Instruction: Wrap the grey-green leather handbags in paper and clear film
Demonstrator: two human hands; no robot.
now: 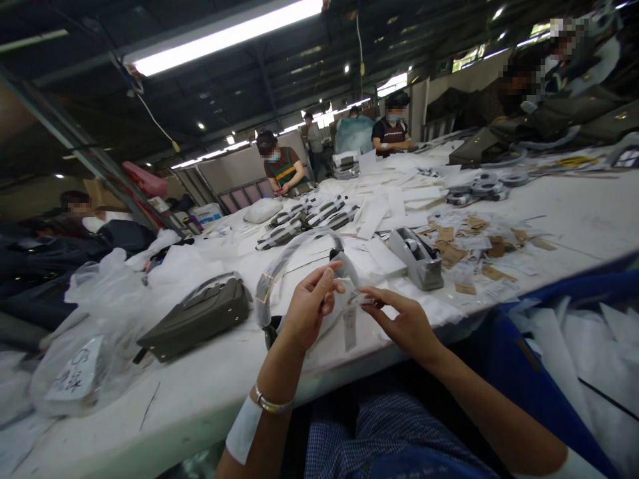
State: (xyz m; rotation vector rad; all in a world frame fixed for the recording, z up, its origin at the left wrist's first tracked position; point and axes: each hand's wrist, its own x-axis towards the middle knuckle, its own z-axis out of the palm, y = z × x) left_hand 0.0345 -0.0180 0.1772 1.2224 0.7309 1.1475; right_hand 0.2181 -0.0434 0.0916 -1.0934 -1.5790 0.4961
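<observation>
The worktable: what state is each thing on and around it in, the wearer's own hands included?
Left hand: fingers curled, hold unclear
Right hand: pinching clear plastic
Olive bag: resting on the worktable
Ceiling lamp: lit
Blue bin: open, holding white sheets
Brown pieces: strewn loosely
Clear bag: crumpled, handwritten label showing
</observation>
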